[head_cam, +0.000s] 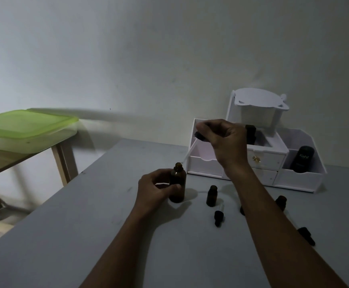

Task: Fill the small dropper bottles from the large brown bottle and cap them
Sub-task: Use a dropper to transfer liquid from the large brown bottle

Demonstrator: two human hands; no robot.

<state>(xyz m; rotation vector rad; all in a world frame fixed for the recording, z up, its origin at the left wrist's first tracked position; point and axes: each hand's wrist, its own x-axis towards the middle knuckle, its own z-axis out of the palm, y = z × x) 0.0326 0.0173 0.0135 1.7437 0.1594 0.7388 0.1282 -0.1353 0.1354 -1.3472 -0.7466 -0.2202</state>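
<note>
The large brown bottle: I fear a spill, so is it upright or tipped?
Upright. The large brown bottle stands on its base on the grey table, the left hand holding its side, its open neck pointing up.

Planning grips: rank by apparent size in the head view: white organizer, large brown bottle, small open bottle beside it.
Largest: white organizer
Then: large brown bottle
Smallest: small open bottle
The organizer sits farther back yet looks biggest.
</note>
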